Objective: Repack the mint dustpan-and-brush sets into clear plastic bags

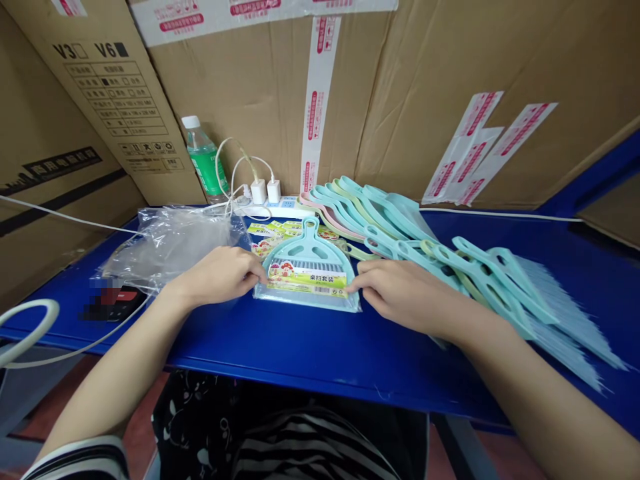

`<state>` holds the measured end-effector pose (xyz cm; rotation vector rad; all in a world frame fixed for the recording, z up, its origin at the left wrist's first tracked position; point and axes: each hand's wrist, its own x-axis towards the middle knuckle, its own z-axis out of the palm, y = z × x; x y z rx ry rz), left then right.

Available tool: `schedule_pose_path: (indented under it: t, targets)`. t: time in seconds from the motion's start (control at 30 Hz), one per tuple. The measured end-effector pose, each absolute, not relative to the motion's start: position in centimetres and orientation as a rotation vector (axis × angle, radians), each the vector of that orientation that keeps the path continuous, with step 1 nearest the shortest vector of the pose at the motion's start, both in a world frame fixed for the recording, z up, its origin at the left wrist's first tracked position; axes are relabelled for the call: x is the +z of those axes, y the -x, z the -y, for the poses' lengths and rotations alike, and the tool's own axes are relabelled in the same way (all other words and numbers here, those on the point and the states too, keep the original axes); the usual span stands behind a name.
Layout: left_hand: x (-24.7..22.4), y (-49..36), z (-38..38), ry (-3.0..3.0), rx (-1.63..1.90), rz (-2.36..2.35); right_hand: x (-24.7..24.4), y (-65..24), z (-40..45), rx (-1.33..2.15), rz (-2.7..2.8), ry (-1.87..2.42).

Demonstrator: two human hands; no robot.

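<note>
The plastic bag (170, 248) is lying crumpled at the left of the blue tabletop (320, 363), and a water bottle (204, 160) is standing behind it against the cardboard boxes (260, 87). Your left hand (217, 275) is holding the left edge of the dustpan (307, 257), its grip pinching the clear wrapper between thumb and fingers. The dustpan is lying flat mid-table between your hands, handle pointing far, with loose labels (273, 233) just behind it. Your right hand (403, 293) is touching the wrapper's right edge with its fingertips (353, 285); you cannot tell whether that grip is pinching. Further right, pale blue hand brooms (493, 287) are lying in an overlapping row.
</note>
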<state>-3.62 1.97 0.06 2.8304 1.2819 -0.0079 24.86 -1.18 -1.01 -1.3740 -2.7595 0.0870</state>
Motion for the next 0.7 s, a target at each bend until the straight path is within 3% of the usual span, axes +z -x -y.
schedule_pose_path:
  t: [0.3,0.7]
  targets:
    - [0.4,3.3,-1.6,-2.811,-0.064,-1.152,-1.2,-24.3,1.2,0.198,2.723,1.461]
    - [-0.3,2.5,-1.7,-2.761,-0.211,-1.450,-2.0,-23.1,1.3,0.333,2.509,1.675]
